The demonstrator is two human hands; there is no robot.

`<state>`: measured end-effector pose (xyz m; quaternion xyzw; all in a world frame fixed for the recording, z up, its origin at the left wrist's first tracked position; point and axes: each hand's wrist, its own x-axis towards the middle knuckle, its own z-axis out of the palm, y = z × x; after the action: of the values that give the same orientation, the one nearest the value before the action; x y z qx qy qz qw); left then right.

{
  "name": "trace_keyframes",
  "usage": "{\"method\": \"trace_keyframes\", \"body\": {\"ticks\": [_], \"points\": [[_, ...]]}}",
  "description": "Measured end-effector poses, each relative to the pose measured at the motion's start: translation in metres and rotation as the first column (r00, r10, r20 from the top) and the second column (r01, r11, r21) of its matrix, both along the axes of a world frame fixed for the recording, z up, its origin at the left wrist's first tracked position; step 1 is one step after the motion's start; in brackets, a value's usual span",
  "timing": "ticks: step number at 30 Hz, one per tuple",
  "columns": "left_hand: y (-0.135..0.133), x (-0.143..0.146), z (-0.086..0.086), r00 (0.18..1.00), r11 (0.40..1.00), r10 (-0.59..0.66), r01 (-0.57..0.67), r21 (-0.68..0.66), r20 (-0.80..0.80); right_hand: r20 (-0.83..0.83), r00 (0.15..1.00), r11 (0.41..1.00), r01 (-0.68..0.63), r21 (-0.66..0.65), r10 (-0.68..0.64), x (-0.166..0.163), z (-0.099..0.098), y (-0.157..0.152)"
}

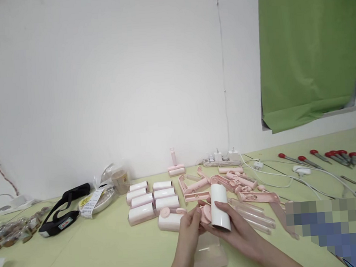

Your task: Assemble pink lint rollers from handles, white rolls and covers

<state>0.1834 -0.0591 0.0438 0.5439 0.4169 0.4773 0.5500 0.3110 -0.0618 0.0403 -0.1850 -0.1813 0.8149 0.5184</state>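
My right hand (235, 229) is wrapped around a white paper roll (219, 207), holding it upright just above the table. My left hand (189, 230) pinches a small pink round plastic cap (205, 213) against the lower left side of the roll. Under my hands lies a clear pinkish plastic cover (209, 255). Rows of boxed white rolls (150, 200) sit just beyond my left hand. A heap of pink plastic handle parts (230, 182) lies behind and to the right of the roll.
A pale green table (97, 249) runs along a white wall. A black strap (63, 212), a plastic bag and wrapped snacks sit at left. A power strip with chargers (222, 159), white cables and red-handled screwdrivers (332, 156) lie at right. A green curtain (309, 47) hangs above.
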Motion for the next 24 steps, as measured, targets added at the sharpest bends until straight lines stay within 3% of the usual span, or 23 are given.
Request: {"method": "trace_keyframes", "body": {"ticks": [5, 9, 13, 15, 17, 19, 21, 22, 24], "points": [[0.003, -0.008, -0.016, 0.947, 0.969, 0.214, -0.174, 0.178, -0.238, 0.014, 1.0, 1.0, -0.002, -0.019, 0.002, -0.005, 0.004, -0.007], [0.005, -0.01, -0.015, 0.793, 0.924, 0.344, -0.191, 0.332, -0.502, -0.02, 0.999, 0.993, 0.042, -0.109, -0.044, -0.015, 0.001, -0.011], [0.015, -0.004, -0.004, 0.661, 0.897, 0.42, -0.199, 0.395, -0.622, 0.032, 0.994, 0.993, 0.107, -0.05, -0.106, -0.021, 0.0, -0.009], [0.02, -0.006, 0.0, 0.704, 0.897, 0.41, -0.198, 0.395, -0.58, 0.163, 0.967, 0.981, 0.19, 0.043, -0.194, -0.017, 0.003, -0.005], [0.021, -0.011, 0.003, 0.784, 0.893, 0.407, -0.232, 0.387, -0.469, 0.34, 0.887, 0.947, 0.262, 0.185, -0.312, -0.007, 0.008, -0.001], [0.019, -0.018, 0.005, 0.825, 0.868, 0.45, -0.314, 0.386, -0.342, 0.451, 0.809, 0.906, 0.219, 0.363, -0.376, 0.012, 0.011, -0.002], [0.016, -0.024, 0.006, 0.825, 0.832, 0.505, -0.386, 0.399, -0.254, 0.511, 0.811, 0.899, 0.043, 0.436, -0.287, 0.036, 0.008, -0.013], [0.015, -0.026, 0.006, 0.823, 0.818, 0.521, -0.406, 0.408, -0.226, 0.528, 0.833, 0.926, -0.052, 0.374, -0.167, 0.048, 0.003, -0.023], [0.013, -0.026, 0.008, 0.83, 0.813, 0.52, -0.409, 0.414, -0.202, 0.506, 0.855, 0.98, -0.183, 0.081, 0.118, 0.069, -0.013, -0.051]]}}
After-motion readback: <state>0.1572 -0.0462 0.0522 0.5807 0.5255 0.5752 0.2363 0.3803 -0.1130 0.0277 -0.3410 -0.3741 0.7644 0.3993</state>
